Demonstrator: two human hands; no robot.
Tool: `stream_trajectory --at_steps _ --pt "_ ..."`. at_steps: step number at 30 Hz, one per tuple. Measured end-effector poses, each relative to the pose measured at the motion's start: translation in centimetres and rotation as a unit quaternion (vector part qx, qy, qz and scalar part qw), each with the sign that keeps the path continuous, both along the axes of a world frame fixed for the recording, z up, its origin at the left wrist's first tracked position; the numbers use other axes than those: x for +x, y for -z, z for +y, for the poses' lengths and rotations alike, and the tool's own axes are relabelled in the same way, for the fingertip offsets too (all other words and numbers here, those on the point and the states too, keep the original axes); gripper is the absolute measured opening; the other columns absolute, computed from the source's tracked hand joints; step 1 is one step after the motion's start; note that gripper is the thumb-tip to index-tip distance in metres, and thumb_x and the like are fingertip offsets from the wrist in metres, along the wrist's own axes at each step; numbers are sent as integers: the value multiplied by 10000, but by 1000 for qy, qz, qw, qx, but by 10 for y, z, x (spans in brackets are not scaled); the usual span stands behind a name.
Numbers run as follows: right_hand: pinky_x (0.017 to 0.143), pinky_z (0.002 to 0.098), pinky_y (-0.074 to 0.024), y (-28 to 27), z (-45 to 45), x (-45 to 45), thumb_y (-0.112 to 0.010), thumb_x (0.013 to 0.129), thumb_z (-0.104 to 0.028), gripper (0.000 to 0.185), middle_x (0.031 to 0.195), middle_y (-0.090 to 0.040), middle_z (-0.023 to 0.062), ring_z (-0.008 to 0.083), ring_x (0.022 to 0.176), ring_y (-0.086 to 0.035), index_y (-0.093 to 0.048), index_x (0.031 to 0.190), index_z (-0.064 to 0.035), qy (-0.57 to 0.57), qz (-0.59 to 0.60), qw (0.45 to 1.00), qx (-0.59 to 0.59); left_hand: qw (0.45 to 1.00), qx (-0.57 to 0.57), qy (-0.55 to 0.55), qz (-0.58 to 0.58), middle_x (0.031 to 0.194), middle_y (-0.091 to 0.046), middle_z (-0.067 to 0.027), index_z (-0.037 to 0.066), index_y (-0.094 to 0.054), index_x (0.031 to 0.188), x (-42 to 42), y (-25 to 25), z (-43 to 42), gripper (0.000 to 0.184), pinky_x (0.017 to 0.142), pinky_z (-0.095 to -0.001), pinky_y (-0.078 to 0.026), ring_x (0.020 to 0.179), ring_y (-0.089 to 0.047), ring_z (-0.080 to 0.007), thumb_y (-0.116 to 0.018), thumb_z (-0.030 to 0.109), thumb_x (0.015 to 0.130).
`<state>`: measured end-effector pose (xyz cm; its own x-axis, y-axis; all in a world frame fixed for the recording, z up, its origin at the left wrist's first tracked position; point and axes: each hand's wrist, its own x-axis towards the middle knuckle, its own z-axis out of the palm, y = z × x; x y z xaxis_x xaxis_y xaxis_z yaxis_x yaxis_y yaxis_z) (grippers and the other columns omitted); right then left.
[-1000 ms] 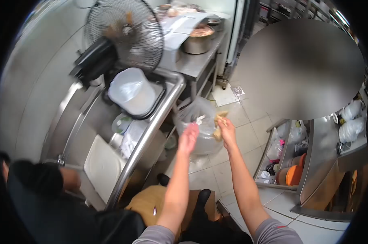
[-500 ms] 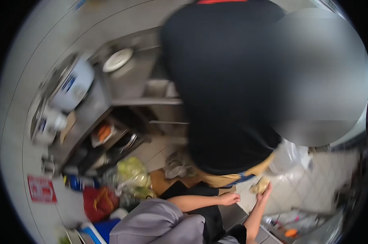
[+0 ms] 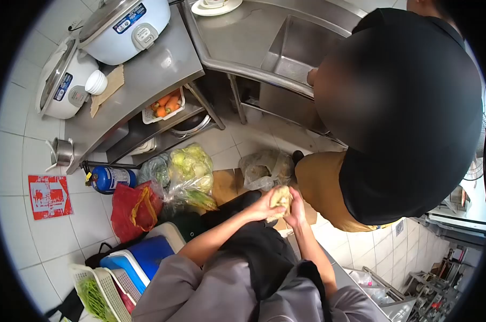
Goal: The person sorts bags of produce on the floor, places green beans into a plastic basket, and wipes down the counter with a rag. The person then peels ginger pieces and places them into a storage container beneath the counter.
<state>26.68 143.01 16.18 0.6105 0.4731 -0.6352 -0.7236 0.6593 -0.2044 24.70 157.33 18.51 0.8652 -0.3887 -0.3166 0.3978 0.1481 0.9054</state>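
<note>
Close in front of my body, both hands hold one pale yellow, uneven lump [image 3: 281,199] whose kind I cannot make out. My left hand [image 3: 263,209] is closed against its left side. From the right, my right hand [image 3: 296,208] wraps round it, fingers pointing up. Beyond my hands, a clear plastic bag [image 3: 264,167] with something unclear inside rests on brown cardboard [image 3: 225,184] on the floor. A bag of pale green vegetables [image 3: 192,169] is to the left.
A co-worker in black [image 3: 414,118] bends by the steel sink [image 3: 294,51] at right. Rice cookers [image 3: 127,32] stand on the steel counter [image 3: 170,59], with a basket of carrots [image 3: 167,104] below. Left are a blue fire extinguisher [image 3: 111,178], a red bag [image 3: 133,212] and bins [image 3: 146,255].
My left hand, which was a loose fist apart from the lump, is now on it. My right hand has brought the lump leftward to meet it. The co-worker has shifted right and bent down.
</note>
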Motion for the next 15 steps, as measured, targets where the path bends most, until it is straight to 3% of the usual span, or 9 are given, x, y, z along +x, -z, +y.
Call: stream_trajectory --at_steps 1,4,5,6,7,10,13,15 --pt "785 315 -448 -1 18 13 -397 887 -312 314 946 -594 56 183 836 -571 -546 983 -53 -25 -30 999 18 999 -33 -31 -2 1187 -439 -81 24 -245 1292 4 7 13 650 921 -280 -361 1101 -425 -158 -629 124 777" --pt "807 286 -420 -26 58 40 -441 884 -317 325 961 -586 54 160 882 -543 -542 999 -31 -109 -41 987 -111 988 -72 -115 78 1104 -499 -46 23 -343 1224 13 13 49 539 878 -264 -397 1019 -475 -118 -632 77 772" --pt "782 288 -430 -18 67 45 -430 894 -259 287 967 -580 60 168 855 -553 -537 1014 -21 -115 -57 975 -180 983 -82 -133 95 1090 -507 -45 22 -353 1214 14 14 59 529 874 -261 -399 1005 -481 -115 -635 76 770" --pt "759 279 -432 -25 74 44 -469 874 -240 274 966 -574 64 167 834 -552 -539 1022 -20 -116 -197 914 -334 984 -51 -140 94 1072 -514 -45 21 -371 1188 15 10 68 513 863 -263 -405 992 -484 -111 -648 86 761" --pt "736 270 -433 -33 80 44 -507 855 -221 270 965 -569 68 166 813 -551 -541 1029 -18 -108 -332 811 -469 985 -31 -150 80 1068 -515 -45 21 -375 1181 16 7 74 512 861 -265 -407 989 -484 -111 -654 89 757" --pt "677 275 -444 -59 85 44 -594 783 -135 234 932 -554 85 171 760 -547 -574 980 -10 -108 -466 698 -533 986 25 -165 31 1061 -515 -47 17 -379 1165 20 5 84 543 855 -270 -411 982 -485 -117 -688 124 731" --pt "615 275 -445 -63 97 44 -617 742 -88 224 899 -540 113 161 675 -533 -585 944 2 -175 -551 642 -503 974 4 -225 15 1082 -496 -64 23 -362 1188 20 -3 79 590 851 -269 -402 998 -471 -128 -675 29 688" --pt "593 279 -448 -65 99 47 -624 720 -78 209 812 -559 106 163 624 -531 -596 906 13 -186 -514 664 -509 968 108 -224 -23 1061 -505 -81 10 -381 1161 15 -10 78 560 834 -277 -413 977 -481 -139 -655 17 672"
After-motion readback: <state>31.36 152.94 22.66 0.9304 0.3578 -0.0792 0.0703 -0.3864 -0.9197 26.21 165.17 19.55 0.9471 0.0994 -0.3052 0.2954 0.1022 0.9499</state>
